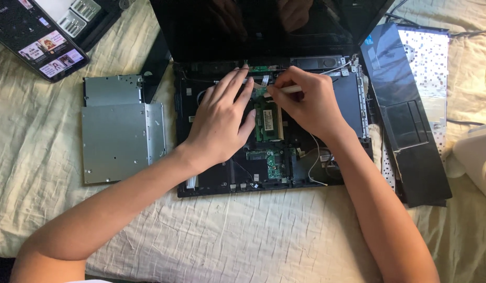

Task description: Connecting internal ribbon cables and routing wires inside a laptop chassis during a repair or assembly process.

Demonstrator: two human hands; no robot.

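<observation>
I log: green memory card (267, 121) between my hands, long axis running away from me; left hand (220, 121) flat, fingers spread — touching its left edge; right hand (311, 102) pinched on a white tool (288, 89), nearer its top end.

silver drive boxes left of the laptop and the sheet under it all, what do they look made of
The two silver drive boxes look like bare sheet metal: dull grey brushed sheen, stamped edges, small screw holes. The sheet looks like woven fabric, probably cotton: matte cream, full of soft creases. The slim white tool in the right hand seems plastic, though it is too small to be sure.
</observation>
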